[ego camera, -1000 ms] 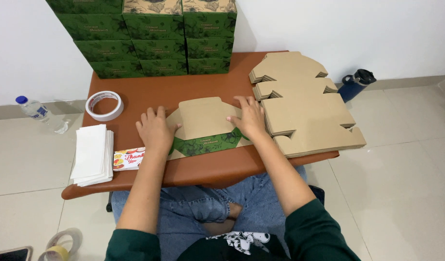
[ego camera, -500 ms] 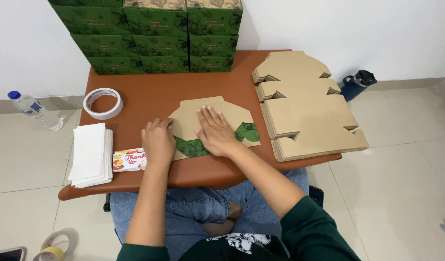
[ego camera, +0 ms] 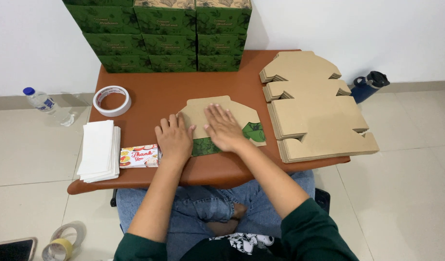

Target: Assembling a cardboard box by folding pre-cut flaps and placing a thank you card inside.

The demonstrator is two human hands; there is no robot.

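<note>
Top row of stacked green cardboard boxes (ego camera: 157, 34) cut off by upper frame edge. Both hands (ego camera: 198, 133) cover the middle of the flat brown-and-green box blank (ego camera: 232, 108); its fold lines beneath cannot be seen. Dark phone (ego camera: 12, 250) and yellow tape roll (ego camera: 55, 251) on the floor clipped at the bottom edge.

Back edge: a wall of stacked dark green cardboard boxes (ego camera: 157, 38) closes it.
Right side: piles of flat brown cardboard blanks (ego camera: 314, 108) fill it.
Left side: white tape roll (ego camera: 111, 100), stack of white paper sheets (ego camera: 99, 149), small colourful card (ego camera: 139, 156).
Free room: bare brown table (ego camera: 155, 94) between tape roll and boxes.
</note>
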